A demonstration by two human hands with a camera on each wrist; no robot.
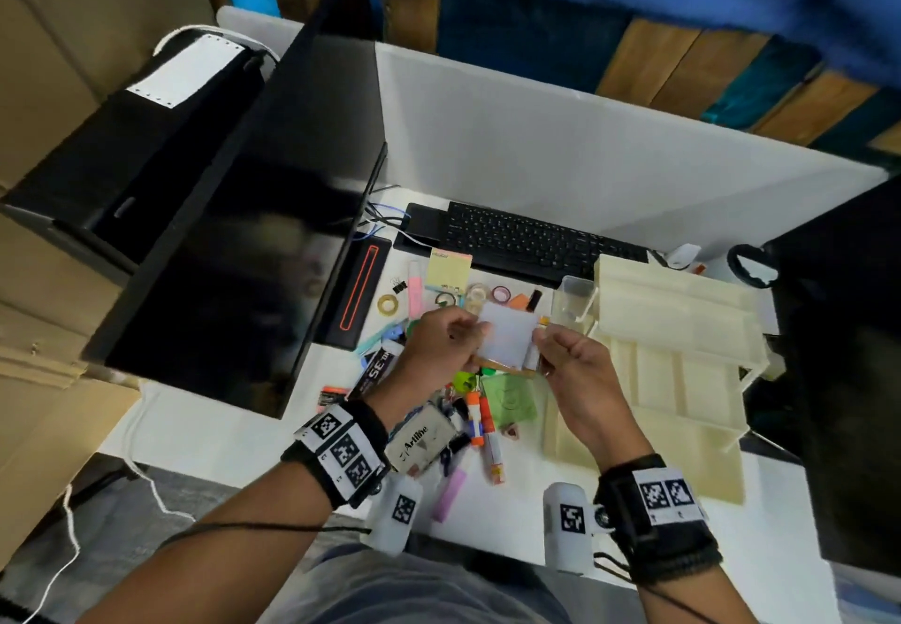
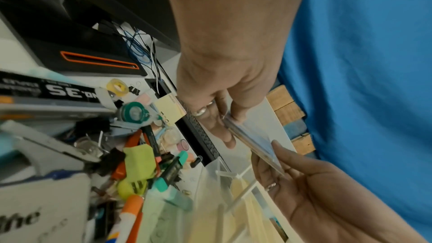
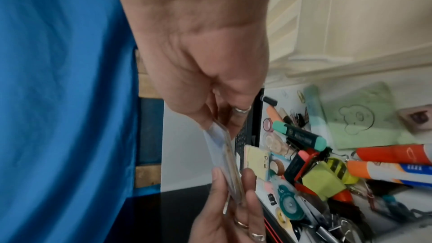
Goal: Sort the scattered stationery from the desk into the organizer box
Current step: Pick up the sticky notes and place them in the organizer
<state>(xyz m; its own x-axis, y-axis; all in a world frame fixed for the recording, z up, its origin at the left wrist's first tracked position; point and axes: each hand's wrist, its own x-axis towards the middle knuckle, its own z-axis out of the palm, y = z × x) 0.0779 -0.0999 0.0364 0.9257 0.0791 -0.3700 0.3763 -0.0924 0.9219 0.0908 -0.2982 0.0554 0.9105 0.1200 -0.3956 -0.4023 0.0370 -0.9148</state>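
Now both hands hold one flat clear packet [image 1: 507, 340] above the bench [image 1: 526, 492]: the left hand [image 1: 439, 345] pinches its left edge, the right hand [image 1: 575, 360] its right edge. Just right stands the cream organizer box [image 1: 682, 330].

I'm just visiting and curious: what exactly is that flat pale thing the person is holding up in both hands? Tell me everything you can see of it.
The flat packet is a thin, pale whitish-lavender rectangle in what looks like clear plastic, with a tan edge below. It is held in the air above the scattered stationery, its broad face toward the head camera. The left hand pinches its left edge and the right hand its right edge. In the wrist views it appears edge-on and slim. What it contains cannot be told.
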